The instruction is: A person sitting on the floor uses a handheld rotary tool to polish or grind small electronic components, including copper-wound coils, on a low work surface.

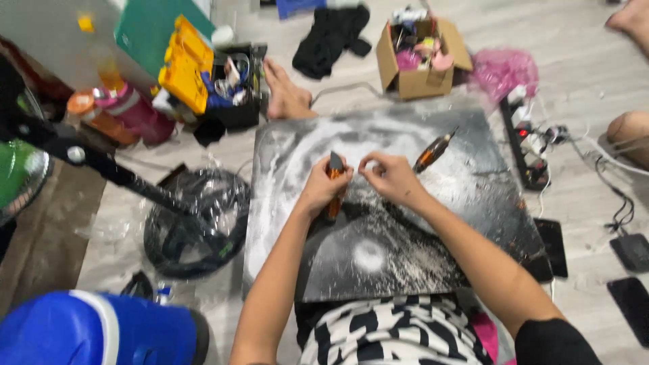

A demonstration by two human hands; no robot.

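My left hand (323, 187) is closed around an orange-and-black tool (334, 191) held upright over a dusty black board (378, 250) on the floor. My right hand (391, 177) sits just to the right, its fingertips pinched near the tool's dark tip. Whether they hold something small I cannot tell. A second orange-and-black tool (433, 151) lies on the board beyond my right hand. White powder covers much of the board.
A bare foot (285, 91) rests at the board's far edge. A cardboard box (416, 54), yellow organiser case (184, 64), black fan (196, 223), pink bag (503, 71), power strip (524, 145) and blue container (101, 331) surround it.
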